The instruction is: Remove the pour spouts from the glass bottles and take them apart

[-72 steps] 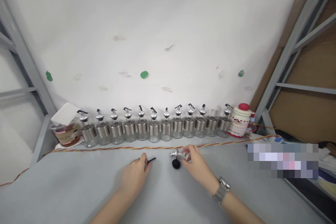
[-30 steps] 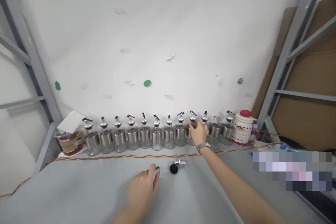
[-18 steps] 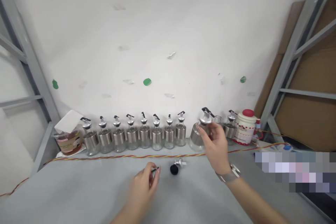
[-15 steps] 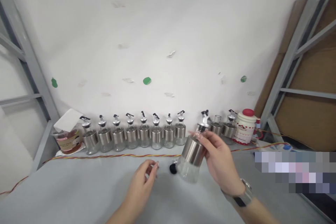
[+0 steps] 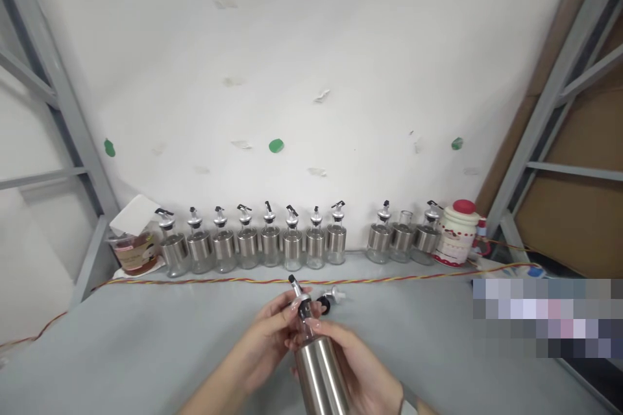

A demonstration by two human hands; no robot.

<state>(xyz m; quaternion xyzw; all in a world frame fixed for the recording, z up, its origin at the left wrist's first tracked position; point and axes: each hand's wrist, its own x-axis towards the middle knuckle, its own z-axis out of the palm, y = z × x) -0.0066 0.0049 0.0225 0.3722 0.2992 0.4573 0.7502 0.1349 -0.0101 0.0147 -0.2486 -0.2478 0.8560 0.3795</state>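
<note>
An oil dispenser bottle (image 5: 321, 373) with a steel sleeve is held close to me, its top tilted slightly left. My right hand (image 5: 360, 363) is closed around its neck and upper body. At the pour spout (image 5: 299, 295), my left hand (image 5: 272, 334) is closed, thumb and fingers pinching the stopper in the bottle's mouth. The bottle's base runs out of view at the bottom. Just behind the hands a loose pour spout (image 5: 333, 298) with a black stopper lies on the grey table (image 5: 195, 331).
Several similar bottles (image 5: 247, 246) line the wall, and one (image 5: 403, 243) has no spout. A plastic cup (image 5: 136, 253) stands far left, a white and red jar (image 5: 457, 233) right. A twisted red-yellow wire (image 5: 219, 281) crosses the table. Grey metal posts (image 5: 73, 130) frame both sides.
The bottle has come left and closer to me in my right hand. My left hand has moved to its spout and closed on it. The loose spout is now more visible.
</note>
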